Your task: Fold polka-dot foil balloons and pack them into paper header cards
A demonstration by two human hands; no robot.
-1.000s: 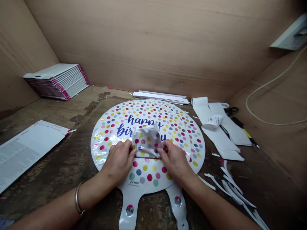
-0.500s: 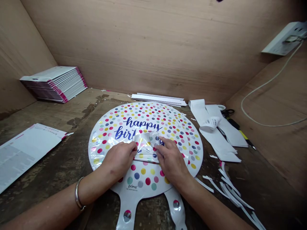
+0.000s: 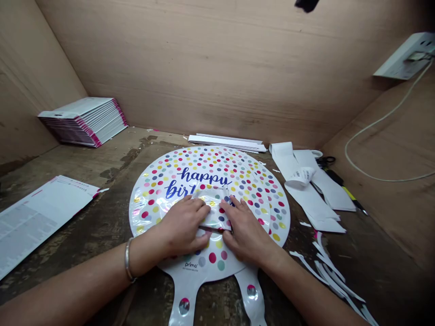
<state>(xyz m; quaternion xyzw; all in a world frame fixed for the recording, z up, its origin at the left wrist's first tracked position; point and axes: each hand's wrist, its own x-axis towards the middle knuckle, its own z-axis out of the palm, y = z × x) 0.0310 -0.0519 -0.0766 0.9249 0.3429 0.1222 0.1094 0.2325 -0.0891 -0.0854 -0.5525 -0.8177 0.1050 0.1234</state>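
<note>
A small folded foil balloon (image 3: 214, 210), white with coloured dots, lies on top of a stack of flat round foil balloons. The top flat balloon (image 3: 190, 158) carries blue "happy birthday" lettering, partly hidden by the folded one. My left hand (image 3: 183, 224) grips the folded balloon's left side, fingers over it and thumb near its lower edge. On the right side, my right hand (image 3: 246, 231) holds it with fingers above and thumb by the lower corner. Two balloon tails (image 3: 183, 294) stretch toward me.
A stack of white and pink packets (image 3: 84, 120) stands at the back left. A printed white sheet (image 3: 47, 217) lies at left. White strips (image 3: 227, 142) rest by the back wall. At right are paper pieces (image 3: 306, 190), scissors (image 3: 326, 160), a yellow-black tool (image 3: 350, 194) and curled trimmings (image 3: 336, 276).
My left hand has shifted from pinching the folded balloon's left edge to lying over it, thumb lower. My right thumb has moved down to its lower corner. The folded piece looks narrower.
</note>
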